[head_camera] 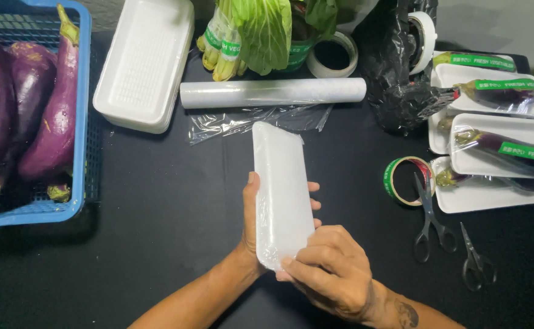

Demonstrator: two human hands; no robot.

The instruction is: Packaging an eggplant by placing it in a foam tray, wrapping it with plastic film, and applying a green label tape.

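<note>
Head view: I judge the cling film may tear loose, since left hand [252,225] cradles the wrapped foam tray [282,192] while right hand [331,268] pinches its near end.

place: a produce-packing station, as in a grocery back room
surface: black tabletop [157,201]
stock: blue basket [83,122] of purple eggplants [48,122]; leafy greens [261,30]
packing goods: stack of white foam trays [145,61], roll of cling film [273,92], tape rolls [406,180], scissors [428,225]
finished goods: wrapped, green-banded eggplants on trays [498,146]
</note>
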